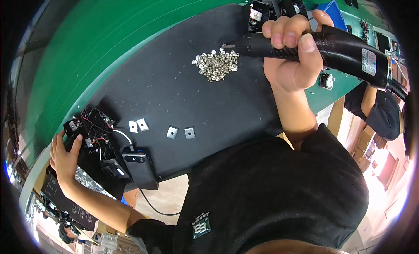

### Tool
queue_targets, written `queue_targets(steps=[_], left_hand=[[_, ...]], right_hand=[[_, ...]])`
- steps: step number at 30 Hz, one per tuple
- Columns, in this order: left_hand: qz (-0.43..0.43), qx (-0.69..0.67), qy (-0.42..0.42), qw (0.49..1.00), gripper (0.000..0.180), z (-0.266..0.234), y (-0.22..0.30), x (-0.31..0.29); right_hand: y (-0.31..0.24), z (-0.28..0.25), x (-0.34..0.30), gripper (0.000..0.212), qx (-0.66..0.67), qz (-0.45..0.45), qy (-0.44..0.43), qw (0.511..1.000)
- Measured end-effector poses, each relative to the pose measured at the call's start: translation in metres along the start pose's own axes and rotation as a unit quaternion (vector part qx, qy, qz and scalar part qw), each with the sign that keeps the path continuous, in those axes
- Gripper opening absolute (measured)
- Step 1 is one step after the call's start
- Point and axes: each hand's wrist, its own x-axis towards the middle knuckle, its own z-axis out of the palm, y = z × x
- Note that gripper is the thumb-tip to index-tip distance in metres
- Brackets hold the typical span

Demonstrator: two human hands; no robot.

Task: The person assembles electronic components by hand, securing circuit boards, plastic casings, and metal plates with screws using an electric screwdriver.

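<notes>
My right hand (pixel 294 53) is wrapped round a black electric screwdriver (pixel 345 51), held level with its cable trailing off to the right. The driver's bit touches the upper right edge of a heap of small silver screws (pixel 214 66). At the far left, my left hand (pixel 65 160) grips a black plastic housing (pixel 72 127) between thumb and fingers; part of it is hidden by the hand. More black housings with red and black wires (pixel 98 123) lie right beside it. Four-sided silver metal plates sit in two pairs, one pair (pixel 138 125) nearer the left hand, another (pixel 180 132) further right.
A black power bank or phone-like device (pixel 139 166) with a white cable lies at the mat's near edge. Black housings (pixel 277 9) and a blue bin (pixel 329 13) stand at the back right. A round motor-like part (pixel 326 80) rests on the green table. Another person (pixel 384 110) is at the right.
</notes>
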Motion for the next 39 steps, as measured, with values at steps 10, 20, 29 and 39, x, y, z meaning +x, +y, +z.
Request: queue_targets(steps=[10,20,29,39], left_hand=[[0.191,-0.281,0.143,0.930,0.026,-0.038,0.147,-0.093],[0.272,-0.335,0.043,0.901,0.025,-0.008,0.194,-0.121],[0.166,-0.437,0.131,0.874,0.014,-0.014,0.219,-0.099],[0.242,-0.472,0.285,0.799,0.012,-0.114,0.300,0.040]], right_hand=[[-0.001,-0.005,0.000,0.042,-0.014,-0.001,0.015,1.000],[-0.033,0.000,-0.003,0.042,0.040,0.013,-0.043,0.998],[-0.046,-0.001,-0.029,0.049,0.118,0.077,0.018,0.990],[-0.033,-0.012,-0.037,0.053,0.196,0.035,-0.066,0.978]])
